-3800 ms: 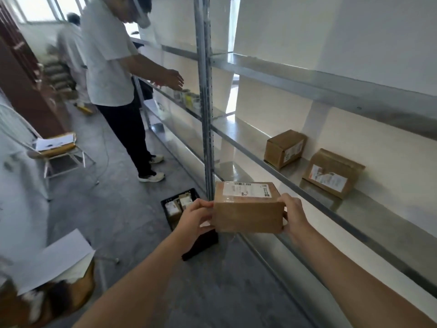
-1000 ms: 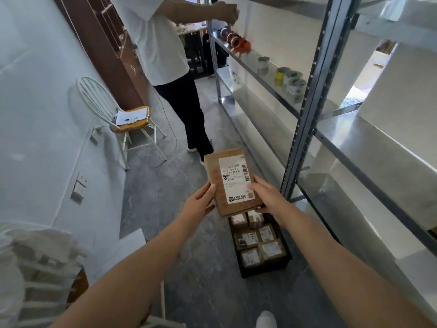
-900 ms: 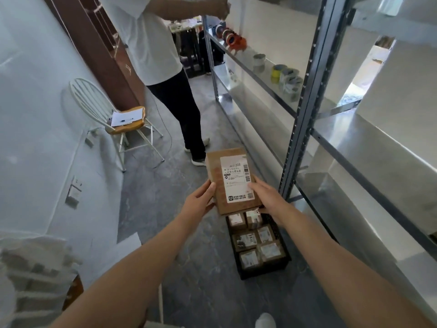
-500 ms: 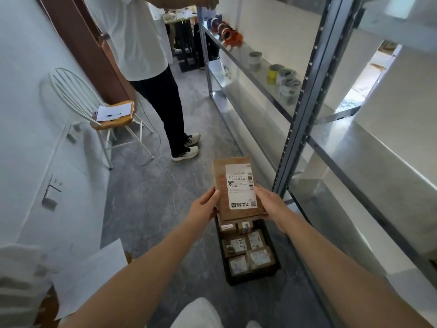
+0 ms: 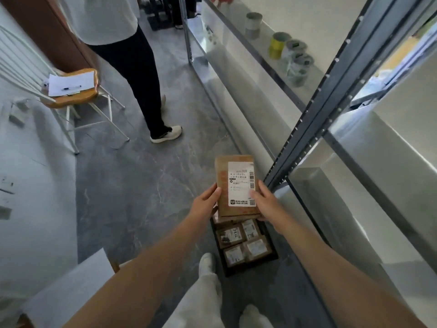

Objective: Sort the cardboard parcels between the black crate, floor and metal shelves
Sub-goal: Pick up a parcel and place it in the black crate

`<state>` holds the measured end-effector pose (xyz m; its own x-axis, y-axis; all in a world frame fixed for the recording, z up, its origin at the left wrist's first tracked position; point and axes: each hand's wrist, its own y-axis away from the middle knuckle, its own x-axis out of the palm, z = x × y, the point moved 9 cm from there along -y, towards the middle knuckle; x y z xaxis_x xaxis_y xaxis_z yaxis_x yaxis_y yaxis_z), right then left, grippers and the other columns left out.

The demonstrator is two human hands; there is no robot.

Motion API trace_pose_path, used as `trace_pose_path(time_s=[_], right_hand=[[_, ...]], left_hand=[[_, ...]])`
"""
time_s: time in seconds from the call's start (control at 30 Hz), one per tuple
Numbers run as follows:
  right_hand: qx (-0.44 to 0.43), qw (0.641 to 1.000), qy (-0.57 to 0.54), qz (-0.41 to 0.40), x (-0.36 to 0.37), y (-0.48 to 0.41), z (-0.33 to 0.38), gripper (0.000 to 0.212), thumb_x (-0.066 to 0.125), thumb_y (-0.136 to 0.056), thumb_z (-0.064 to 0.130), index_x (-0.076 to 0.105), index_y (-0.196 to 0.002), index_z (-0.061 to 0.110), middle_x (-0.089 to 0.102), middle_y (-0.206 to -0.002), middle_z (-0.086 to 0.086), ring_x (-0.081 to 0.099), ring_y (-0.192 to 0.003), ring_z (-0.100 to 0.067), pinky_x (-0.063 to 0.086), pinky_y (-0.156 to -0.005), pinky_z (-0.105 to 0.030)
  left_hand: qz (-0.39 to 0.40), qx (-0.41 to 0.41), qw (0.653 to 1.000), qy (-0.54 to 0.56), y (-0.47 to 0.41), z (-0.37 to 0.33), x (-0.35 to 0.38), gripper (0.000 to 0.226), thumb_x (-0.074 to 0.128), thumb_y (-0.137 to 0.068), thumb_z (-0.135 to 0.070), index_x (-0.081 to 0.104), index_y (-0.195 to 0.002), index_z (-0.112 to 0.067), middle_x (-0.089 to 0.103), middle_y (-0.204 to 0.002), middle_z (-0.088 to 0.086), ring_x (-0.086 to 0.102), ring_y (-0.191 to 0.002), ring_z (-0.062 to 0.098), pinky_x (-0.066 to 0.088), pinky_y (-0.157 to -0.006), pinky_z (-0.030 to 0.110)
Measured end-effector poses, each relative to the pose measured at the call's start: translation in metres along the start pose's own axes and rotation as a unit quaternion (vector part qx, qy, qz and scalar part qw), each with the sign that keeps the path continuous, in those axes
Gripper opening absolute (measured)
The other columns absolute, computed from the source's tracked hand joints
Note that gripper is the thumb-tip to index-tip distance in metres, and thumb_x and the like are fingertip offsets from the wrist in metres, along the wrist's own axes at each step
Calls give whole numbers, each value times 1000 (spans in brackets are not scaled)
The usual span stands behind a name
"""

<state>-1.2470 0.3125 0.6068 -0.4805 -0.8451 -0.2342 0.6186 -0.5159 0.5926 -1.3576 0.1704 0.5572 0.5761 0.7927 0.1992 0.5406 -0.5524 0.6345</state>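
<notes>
Head view, looking down into a narrow aisle. One cardboard parcel (image 5: 235,185) is held in the air by both hands, label upward, above the far end of the black crate (image 5: 273,250). The crate stands on the grey floor (image 5: 142,185), just beside the dark upright of the metal shelves (image 5: 316,124). The parcel is clamped at its near end. The left hand (image 5: 204,205) is curled round the left edge, thumb on top. The right hand (image 5: 266,205) is curled round the right edge, thumb laid at the label's edge. The fingers beneath are hidden.

Compared with half a second ago, the parcel is seen lower and nearer the crate, and the gaze is tipped further down, so the wearer's pale trouser leg (image 5: 205,292) is now shown. Nearly four seconds ago the parcel was held at shelf height. It is therefore judged to be bound for the crate or floor, not the shelves.

Counted:
- One parcel is in hand.
- Four labelled parcels are plainly seen in the crate, with at least one more partly hidden.
- About five round tins or tape rolls (image 5: 279,45) are on a shelf.
- One other person (image 5: 144,74) is standing.
- One chair (image 5: 71,91) carries paper and a pen.
</notes>
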Motion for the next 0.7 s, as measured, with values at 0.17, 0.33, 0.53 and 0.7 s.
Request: trace_pose_path(time_s=[0.17,0.33,0.53,0.7], right_hand=[[40,999,-11,-10,22,-38,1,45,43,-103,29,33,-146,37,59,-129,3,63,-103,-15,57,-81,-39],[88,995,-34,-37,32,-60,-28,58,48,-100,30,22,-151,40,56,-136,4,60,-109,-15,51,-98,-45],[151,980,-87,-96,21,-86,-90,57,51,-99,30,22,-148,32,54,-137,2,59,-111,-17,51,-92,-38],[221,949,-178,-139,34,-122,-175,62,52,-100,20,17,-151,22,52,-135,-6,58,-112,-25,55,-76,-32]], left_hand=[[20,-34,999,-23,-43,-2,-22,58,72,-82,-43,54,-136,-33,64,-130,-2,59,-121,21,44,-108,45],[67,-53,994,-72,-73,2,-19,63,74,-83,-38,50,-141,-28,64,-130,0,63,-116,18,49,-103,41],[96,-88,976,-172,-121,34,-2,70,79,-75,-41,51,-139,-34,66,-126,-7,64,-113,13,50,-102,38],[109,-94,965,-219,-169,83,2,53,58,-94,0,47,-142,-19,61,-128,-3,61,-115,15,52,-96,27]])
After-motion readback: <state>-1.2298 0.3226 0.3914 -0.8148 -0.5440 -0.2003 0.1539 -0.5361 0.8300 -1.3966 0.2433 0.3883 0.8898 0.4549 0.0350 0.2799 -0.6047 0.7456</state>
